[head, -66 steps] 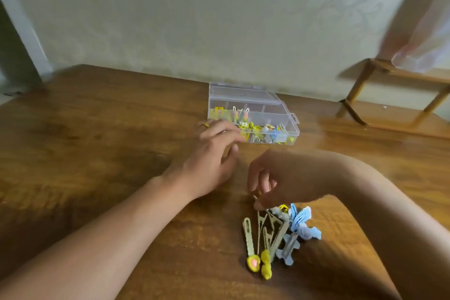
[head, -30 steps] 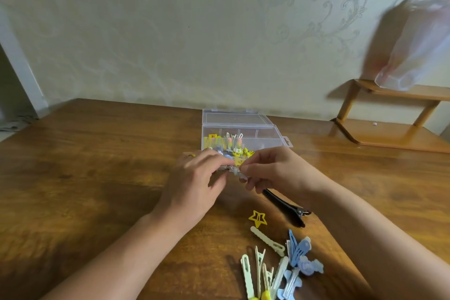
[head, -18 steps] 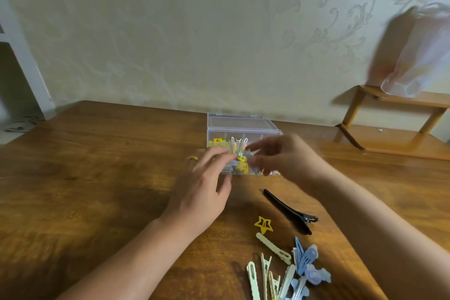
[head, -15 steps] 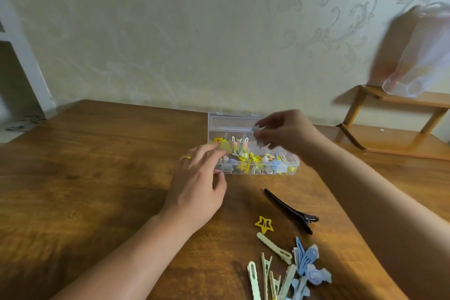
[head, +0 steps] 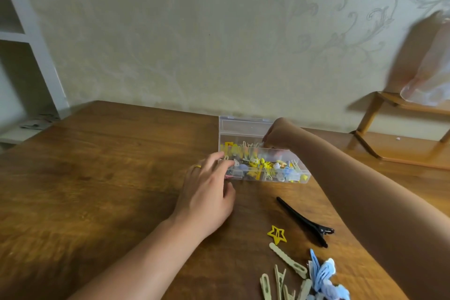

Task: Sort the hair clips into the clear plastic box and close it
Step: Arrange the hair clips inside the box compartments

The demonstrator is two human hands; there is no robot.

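Note:
The clear plastic box (head: pixel 244 126) stands open near the table's far edge, its compartments holding several yellow, beige and blue hair clips. My left hand (head: pixel 207 192), a ring on one finger, rests with straight fingers on the box's front left corner. My right hand (head: pixel 277 134) reaches down into a back compartment, fingertips pinched on a small pale hair clip that is mostly hidden. Loose on the table nearer me lie a black clip (head: pixel 304 221), a yellow star clip (head: pixel 277 234), beige clips (head: pixel 288 260) and blue clips (head: pixel 323 275).
The wooden table (head: pixel 109 178) runs up to a patterned wall. A low wooden rack (head: pixel 401 151) stands at the right with a plastic bag (head: pixel 433 75) over it. A white shelf unit (head: pixel 24 44) is at the far left.
My right hand picked a small clip from the loose pile, brought it to the box, lifted it over the box and lowered it into a back compartment. My left hand stayed at the box's front corner.

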